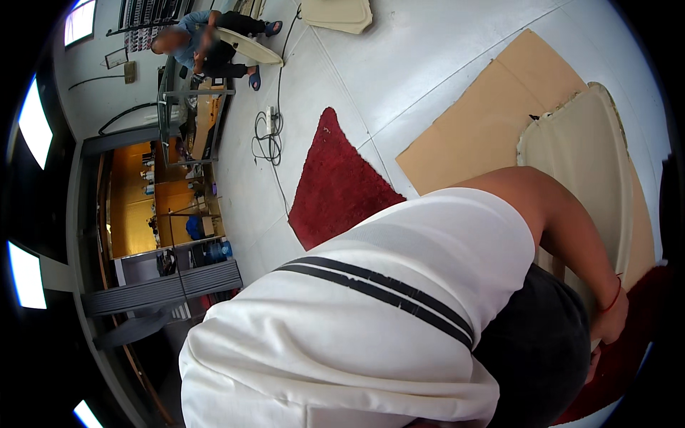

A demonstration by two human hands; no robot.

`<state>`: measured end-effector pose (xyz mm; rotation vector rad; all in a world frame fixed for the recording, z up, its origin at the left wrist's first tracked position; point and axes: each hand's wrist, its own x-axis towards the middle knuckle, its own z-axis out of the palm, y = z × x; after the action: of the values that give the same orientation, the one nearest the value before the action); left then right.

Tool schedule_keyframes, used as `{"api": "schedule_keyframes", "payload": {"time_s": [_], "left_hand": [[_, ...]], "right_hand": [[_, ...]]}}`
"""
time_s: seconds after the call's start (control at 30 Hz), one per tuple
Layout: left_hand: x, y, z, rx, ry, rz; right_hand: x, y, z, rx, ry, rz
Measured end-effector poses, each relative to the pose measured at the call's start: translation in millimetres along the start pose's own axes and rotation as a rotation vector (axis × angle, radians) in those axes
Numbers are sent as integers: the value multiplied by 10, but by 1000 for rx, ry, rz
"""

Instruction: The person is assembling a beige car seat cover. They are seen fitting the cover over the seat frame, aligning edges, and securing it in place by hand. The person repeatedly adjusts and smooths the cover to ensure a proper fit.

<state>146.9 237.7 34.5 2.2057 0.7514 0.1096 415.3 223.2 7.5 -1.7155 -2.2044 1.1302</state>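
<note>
My left arm, in a white sleeve with black stripes, crosses the picture and bends at the elbow. At the far right, my left hand (611, 322), with a red cord at the wrist, has its fingers curled at the end of a large beige padded panel (581, 153). Just below it a small part of my right hand (594, 362) shows, close to the same end; my dark-clothed knee hides the rest. The panel has a raised rim and a ragged edge, and lies partly over flat brown cardboard (485, 121). What both hands' fingertips do is hidden.
Dark red rugs (342, 185) lie on the pale tiled floor. A coiled black cable with a power strip (270, 120) is beyond. Another beige panel (339, 13) lies at the top. A seated person (200, 46) holds a similar one. Cabinets (203, 128) stand at the left.
</note>
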Motion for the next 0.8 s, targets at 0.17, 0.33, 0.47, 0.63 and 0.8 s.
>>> {"api": "schedule_keyframes", "payload": {"time_s": [0.17, 0.33, 0.47, 0.63, 0.8], "left_hand": [[-108, 51, -70, 55, -26, -9], [-110, 35, -79, 25, 34, 57], [38, -16, -49, 66, 15, 13], [-117, 24, -107, 43, 31, -34], [19, -43, -53, 47, 3, -20]], "right_hand": [[133, 192, -42, -101, -11, -29], [157, 24, -73, -100, -3, -36], [164, -9, -88, -93, -14, -45], [83, -75, -38, -84, -48, -51], [-115, -52, -29, -42, -28, -22]]}}
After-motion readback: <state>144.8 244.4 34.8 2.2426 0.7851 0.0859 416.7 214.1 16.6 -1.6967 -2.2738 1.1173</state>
